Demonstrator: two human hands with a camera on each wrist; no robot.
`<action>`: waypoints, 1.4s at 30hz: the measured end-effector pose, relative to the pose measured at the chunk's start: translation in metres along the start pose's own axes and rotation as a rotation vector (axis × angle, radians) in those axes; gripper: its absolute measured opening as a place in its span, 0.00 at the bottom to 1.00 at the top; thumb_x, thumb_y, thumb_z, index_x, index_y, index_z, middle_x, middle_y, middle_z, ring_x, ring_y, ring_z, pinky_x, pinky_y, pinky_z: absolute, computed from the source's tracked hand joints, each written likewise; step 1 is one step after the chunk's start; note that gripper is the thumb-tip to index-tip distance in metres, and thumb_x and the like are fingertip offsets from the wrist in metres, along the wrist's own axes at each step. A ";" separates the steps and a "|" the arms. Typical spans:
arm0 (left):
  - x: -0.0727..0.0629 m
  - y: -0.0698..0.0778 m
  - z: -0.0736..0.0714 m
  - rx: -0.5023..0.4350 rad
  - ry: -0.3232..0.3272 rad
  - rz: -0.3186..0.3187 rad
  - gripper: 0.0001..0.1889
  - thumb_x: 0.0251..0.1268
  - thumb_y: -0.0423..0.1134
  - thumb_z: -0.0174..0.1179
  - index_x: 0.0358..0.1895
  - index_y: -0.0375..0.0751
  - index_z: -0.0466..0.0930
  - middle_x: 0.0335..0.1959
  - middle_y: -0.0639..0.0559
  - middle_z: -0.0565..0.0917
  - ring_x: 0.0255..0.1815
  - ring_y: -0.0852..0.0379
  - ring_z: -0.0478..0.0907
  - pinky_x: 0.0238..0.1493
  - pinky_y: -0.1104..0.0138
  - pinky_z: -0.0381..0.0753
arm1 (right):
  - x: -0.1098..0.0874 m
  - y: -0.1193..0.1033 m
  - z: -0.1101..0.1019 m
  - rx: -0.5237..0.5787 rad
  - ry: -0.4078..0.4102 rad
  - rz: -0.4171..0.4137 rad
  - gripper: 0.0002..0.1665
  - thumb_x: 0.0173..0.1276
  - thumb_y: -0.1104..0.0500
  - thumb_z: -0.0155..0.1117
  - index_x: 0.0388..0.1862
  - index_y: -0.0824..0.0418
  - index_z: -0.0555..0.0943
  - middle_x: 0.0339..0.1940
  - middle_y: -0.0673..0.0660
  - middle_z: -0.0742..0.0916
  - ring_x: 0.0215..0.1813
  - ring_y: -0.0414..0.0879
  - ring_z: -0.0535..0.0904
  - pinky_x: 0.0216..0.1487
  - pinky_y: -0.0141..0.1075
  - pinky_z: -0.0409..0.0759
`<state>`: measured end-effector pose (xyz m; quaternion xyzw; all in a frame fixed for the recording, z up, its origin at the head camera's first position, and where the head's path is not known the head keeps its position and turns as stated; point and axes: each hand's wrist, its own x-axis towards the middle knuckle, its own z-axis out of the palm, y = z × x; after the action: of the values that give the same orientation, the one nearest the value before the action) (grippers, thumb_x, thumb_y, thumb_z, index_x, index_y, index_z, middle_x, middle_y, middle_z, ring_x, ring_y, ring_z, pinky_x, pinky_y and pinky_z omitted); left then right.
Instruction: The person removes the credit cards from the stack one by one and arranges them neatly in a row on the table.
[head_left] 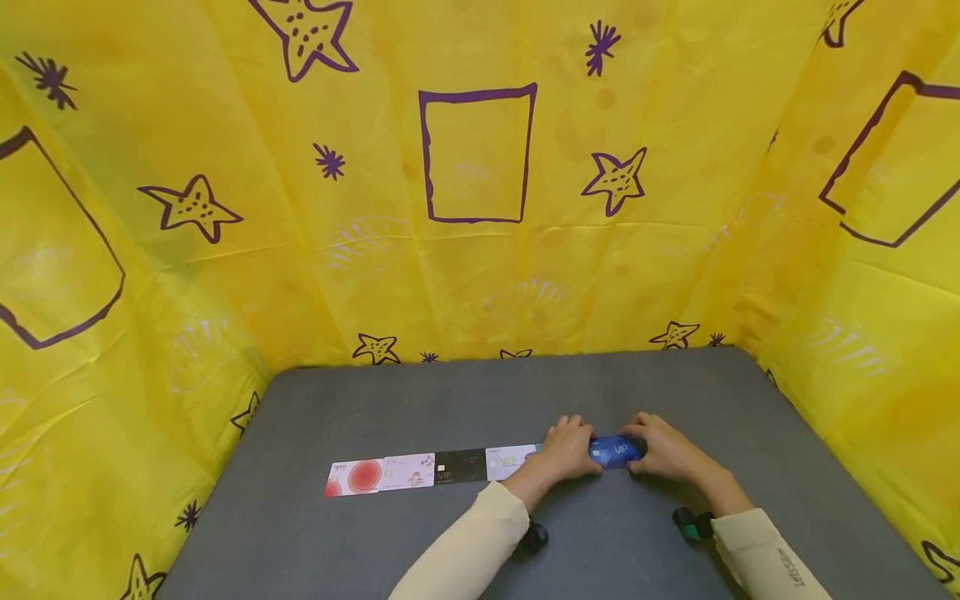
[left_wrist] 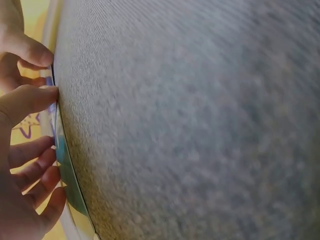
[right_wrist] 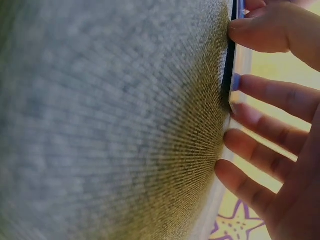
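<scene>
A blue VIP card (head_left: 617, 451) lies flat on the grey table (head_left: 420, 400) at the right end of a row of cards. My left hand (head_left: 583, 447) pinches its left end and my right hand (head_left: 639, 443) pinches its right end. The left wrist view shows my thumb and fingers (left_wrist: 30, 97) set against the card's thin edge (left_wrist: 53, 107), with a teal card (left_wrist: 70, 185) beneath the lower fingers. The right wrist view has my thumb (right_wrist: 260, 32) pressed to the card's edge (right_wrist: 239, 65) and the other fingers (right_wrist: 265, 92) spread along it.
Left of my hands the row runs on: a white card (head_left: 510, 460), a black card (head_left: 460, 465), a pale pink card (head_left: 408, 471) and a card with a red circle (head_left: 352, 477). Yellow sheeting (head_left: 480, 208) with purple stars walls the table on three sides.
</scene>
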<state>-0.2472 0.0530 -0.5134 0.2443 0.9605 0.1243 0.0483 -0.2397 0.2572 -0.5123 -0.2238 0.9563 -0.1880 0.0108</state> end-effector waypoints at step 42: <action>-0.012 -0.012 -0.004 0.021 0.005 0.124 0.27 0.54 0.57 0.68 0.58 0.53 0.79 0.50 0.55 0.78 0.50 0.59 0.71 0.45 0.69 0.69 | -0.004 -0.010 0.002 0.085 -0.022 0.079 0.26 0.50 0.56 0.78 0.49 0.62 0.84 0.41 0.55 0.79 0.43 0.48 0.72 0.44 0.44 0.74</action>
<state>-0.2426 0.0367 -0.5123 0.3034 0.9449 0.1175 0.0354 -0.2313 0.2501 -0.5110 -0.1875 0.9553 -0.2253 0.0382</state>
